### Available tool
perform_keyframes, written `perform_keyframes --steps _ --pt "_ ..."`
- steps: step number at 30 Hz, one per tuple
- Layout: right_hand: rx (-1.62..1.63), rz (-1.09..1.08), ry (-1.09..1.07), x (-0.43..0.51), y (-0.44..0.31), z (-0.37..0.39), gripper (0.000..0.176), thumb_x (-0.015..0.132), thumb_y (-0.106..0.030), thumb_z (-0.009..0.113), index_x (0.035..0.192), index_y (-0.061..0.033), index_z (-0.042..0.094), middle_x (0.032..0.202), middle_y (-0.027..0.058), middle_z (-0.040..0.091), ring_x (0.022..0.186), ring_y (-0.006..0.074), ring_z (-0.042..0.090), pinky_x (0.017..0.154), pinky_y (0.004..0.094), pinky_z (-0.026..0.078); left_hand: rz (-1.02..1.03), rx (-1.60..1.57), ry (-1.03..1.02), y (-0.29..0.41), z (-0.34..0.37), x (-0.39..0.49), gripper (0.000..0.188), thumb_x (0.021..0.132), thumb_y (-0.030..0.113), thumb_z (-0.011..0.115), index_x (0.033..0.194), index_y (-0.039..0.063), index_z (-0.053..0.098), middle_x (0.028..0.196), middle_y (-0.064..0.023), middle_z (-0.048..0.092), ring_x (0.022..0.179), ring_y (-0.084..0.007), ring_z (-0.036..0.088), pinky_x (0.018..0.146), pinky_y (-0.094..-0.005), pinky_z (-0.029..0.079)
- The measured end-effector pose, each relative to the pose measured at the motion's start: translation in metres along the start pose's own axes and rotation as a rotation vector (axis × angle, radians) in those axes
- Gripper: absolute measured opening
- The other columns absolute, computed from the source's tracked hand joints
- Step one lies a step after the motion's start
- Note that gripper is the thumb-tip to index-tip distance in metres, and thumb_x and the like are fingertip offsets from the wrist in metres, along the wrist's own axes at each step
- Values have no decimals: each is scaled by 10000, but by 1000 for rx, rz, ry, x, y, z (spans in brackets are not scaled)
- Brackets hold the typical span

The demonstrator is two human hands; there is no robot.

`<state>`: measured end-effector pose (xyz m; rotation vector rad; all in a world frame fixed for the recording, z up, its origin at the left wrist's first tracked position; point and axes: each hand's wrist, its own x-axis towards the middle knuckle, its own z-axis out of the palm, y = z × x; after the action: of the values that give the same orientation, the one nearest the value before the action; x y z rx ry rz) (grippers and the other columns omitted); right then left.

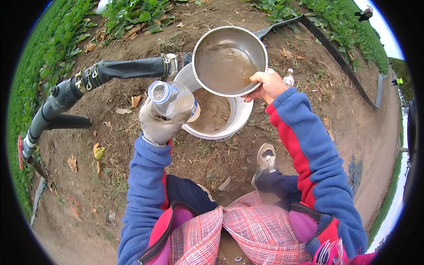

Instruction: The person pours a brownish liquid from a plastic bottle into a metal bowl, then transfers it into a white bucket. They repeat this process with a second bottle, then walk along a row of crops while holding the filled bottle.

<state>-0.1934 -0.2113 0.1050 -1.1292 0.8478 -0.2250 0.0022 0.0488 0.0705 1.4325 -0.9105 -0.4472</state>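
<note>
My left hand, in a pale knit work glove, grips a clear plastic bottle with a wide uncapped mouth and a blue neck ring. The bottle is tilted with its mouth towards the upper left. Bare-fingered, my right hand holds the rim of a stainless steel bowl that contains murky brown water. Below both stands a white plastic bucket on the soil, with brown liquid inside. The bowl hides the bucket's upper right part.
A black irrigation pipe with metal clamps and a red valve handle runs along the left. Flat hose lies to the right. A small bottle is behind my right hand. Leafy crop rows border the dirt. Two distant people appear at right.
</note>
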Motion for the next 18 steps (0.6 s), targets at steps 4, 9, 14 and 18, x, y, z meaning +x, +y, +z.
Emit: perform_keyframes --steps 4,9,14,18 --pt "21 -92 56 -22 -9 -6 408 859 -27 512 1243 108 549 1016 256 708 755 360 748 569 436 659 -36 132 -13 -33 21 5 433 677 187 932 1048 48 758 1028 -103 717 942 -237 702 869 -367 568" --pt "43 -132 31 -36 -16 -14 425 866 -22 524 1262 131 526 1045 250 710 776 355 752 554 411 654 58 434 -144 -49 31 10 414 673 267 904 1015 94 750 1020 -101 712 960 -308 687 856 -417 565" --pt "10 -171 42 -40 -14 -12 423 880 -46 541 1276 104 530 1077 231 708 782 334 748 564 418 651 87 555 -188 -54 36 9 441 701 325 881 1067 127 733 1002 -111 704 964 -327 679 858 -454 555" --pt "46 -190 52 -40 -12 -8 388 890 -27 530 1249 119 549 1077 246 701 794 358 748 568 438 655 50 626 -191 -58 39 7 445 717 369 864 1074 140 732 1012 -115 689 936 -331 686 826 -467 563"
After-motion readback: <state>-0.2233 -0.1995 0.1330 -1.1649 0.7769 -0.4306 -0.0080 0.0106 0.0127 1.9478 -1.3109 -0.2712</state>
